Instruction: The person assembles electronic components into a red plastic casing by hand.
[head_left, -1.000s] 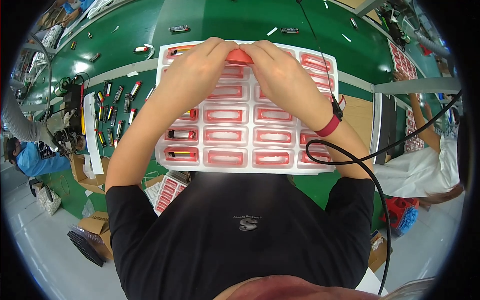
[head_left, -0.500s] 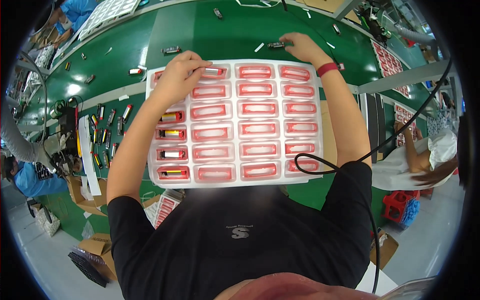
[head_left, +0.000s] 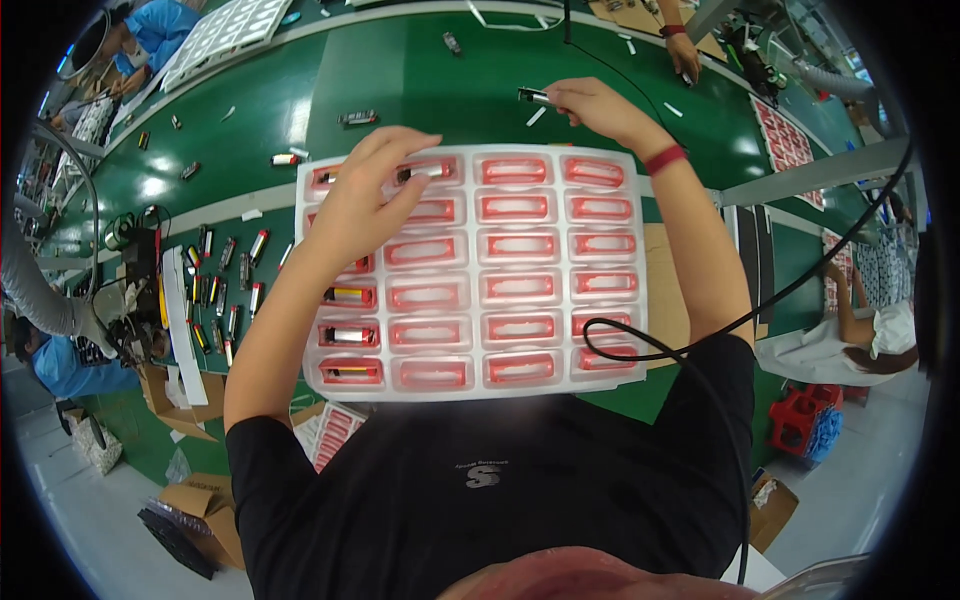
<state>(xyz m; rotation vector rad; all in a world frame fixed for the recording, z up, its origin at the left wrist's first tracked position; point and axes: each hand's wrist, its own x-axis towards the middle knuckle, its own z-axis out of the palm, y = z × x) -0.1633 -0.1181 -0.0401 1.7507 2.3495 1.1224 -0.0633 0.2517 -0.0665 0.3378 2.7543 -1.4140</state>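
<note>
A white plastic tray (head_left: 470, 265) with rows of pockets lies before me, a red shell (head_left: 512, 171) set in each visible pocket. Several shells in the left column hold small parts, such as a yellow-and-black one (head_left: 350, 297). My left hand (head_left: 375, 190) hovers over the tray's upper left, thumb and fingers apart, covering some pockets. Just beneath its fingertips, a part (head_left: 420, 172) sits in the second column's top pocket. Beyond the tray's far edge, my right hand (head_left: 590, 105) pinches a small black-and-silver stick-shaped part (head_left: 534, 96), raised over the green belt.
Loose parts (head_left: 357, 118) lie scattered on the green belt (head_left: 450, 90). More parts (head_left: 225, 290) cluster left of the tray. A black cable (head_left: 640, 352) loops over the tray's lower right corner. A co-worker's hand (head_left: 683, 55) reaches over the belt at upper right.
My right hand has picked up the part from the belt. My left fingers have let go of the part in the top pocket and spread. A co-worker's hand has appeared at upper right.
</note>
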